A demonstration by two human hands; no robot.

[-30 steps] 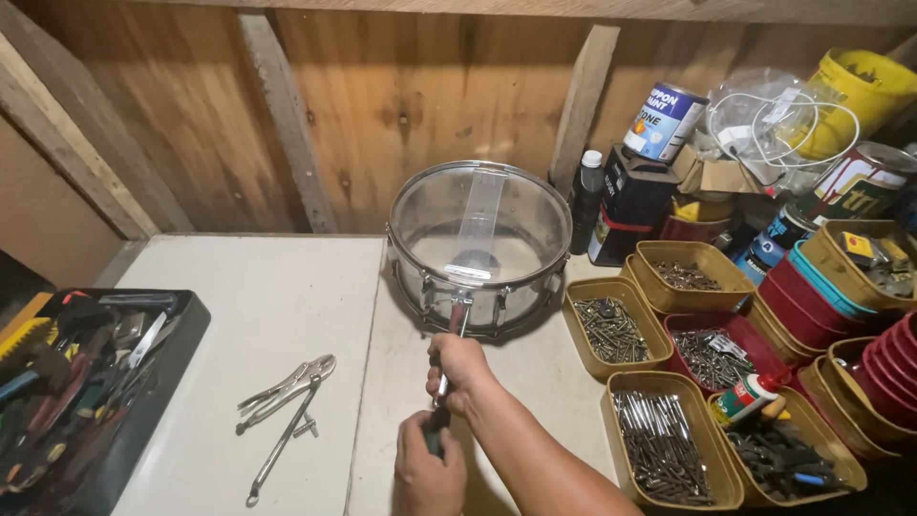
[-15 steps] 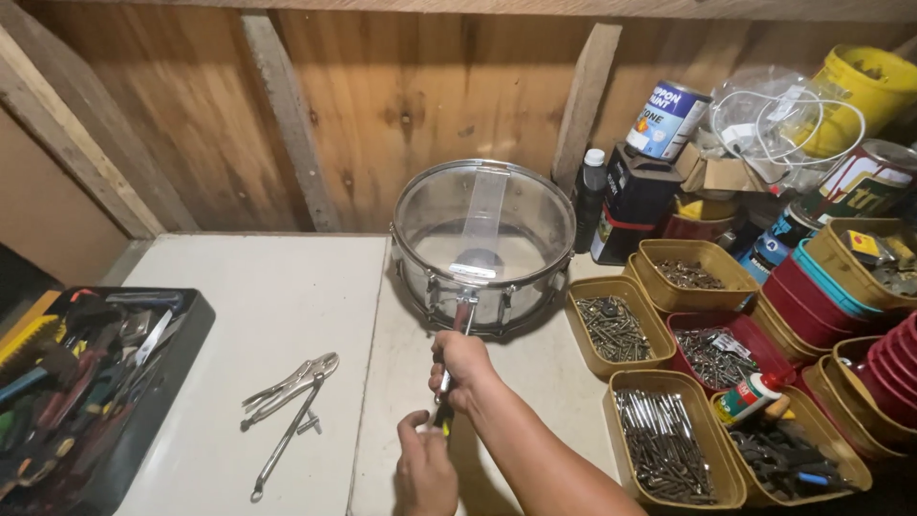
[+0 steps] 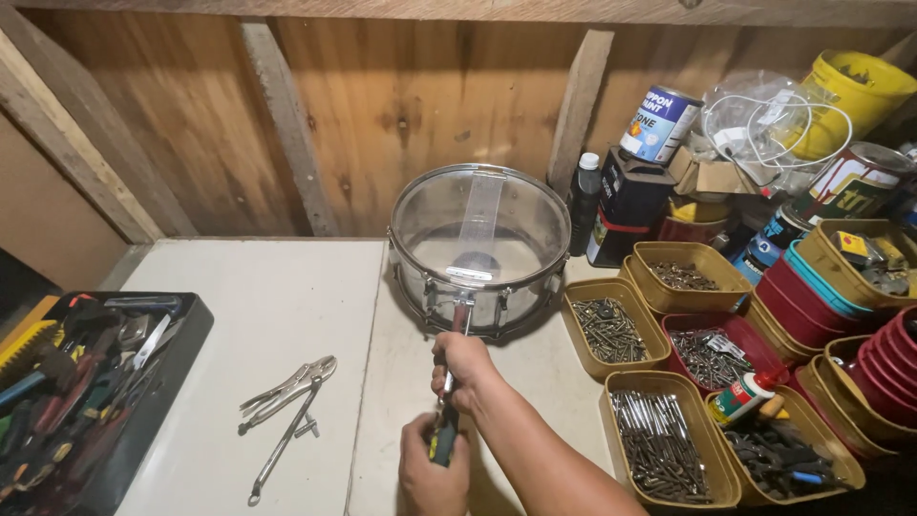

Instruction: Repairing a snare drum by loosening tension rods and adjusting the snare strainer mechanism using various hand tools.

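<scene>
A clear-headed snare drum [image 3: 479,250] with a chrome shell stands on the white bench, against the wooden wall. A screwdriver [image 3: 451,390] with a dark handle runs from my hands up to a fitting on the drum's near side. My right hand [image 3: 464,364] is wrapped around the metal shaft close to the drum. My left hand [image 3: 432,467] grips the handle end, near the bottom edge of the view.
Locking pliers [image 3: 287,390] and another long tool [image 3: 283,445] lie on the bench [image 3: 267,315] to the left. A black tray [image 3: 81,401] of hand tools sits at far left. Tubs of screws and nails [image 3: 659,449], paint cans [image 3: 659,122] and a bottle [image 3: 585,203] crowd the right.
The view has shifted slightly. Both hands keep their grip on the screwdriver at the drum's fitting, with only a small shift of position.
</scene>
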